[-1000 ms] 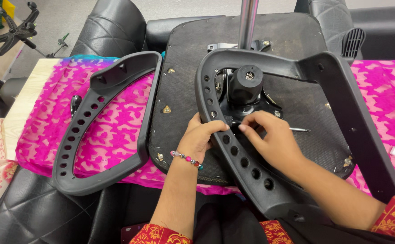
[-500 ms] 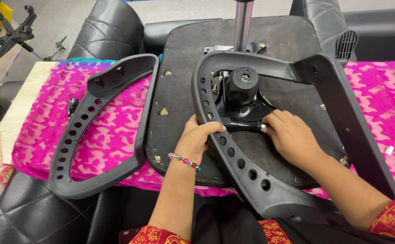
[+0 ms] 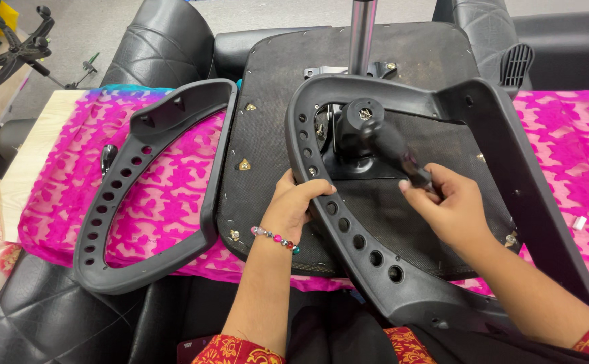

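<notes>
Your left hand (image 3: 293,205) closed round the black armrest frame (image 3: 402,283) to steady it on the seat underside (image 3: 267,101); your right hand's (image 3: 451,205) fingers gripped a black-handled tool (image 3: 392,147), tilted toward the mechanism.

Black plastic armrest frame (image 3: 389,202), loop-shaped, row of holes along near-left curve, lies flat on upturned seat base, centre-right. Black tool handle (image 3: 392,147) slants from black knob down toward right, over frame's opening
</notes>
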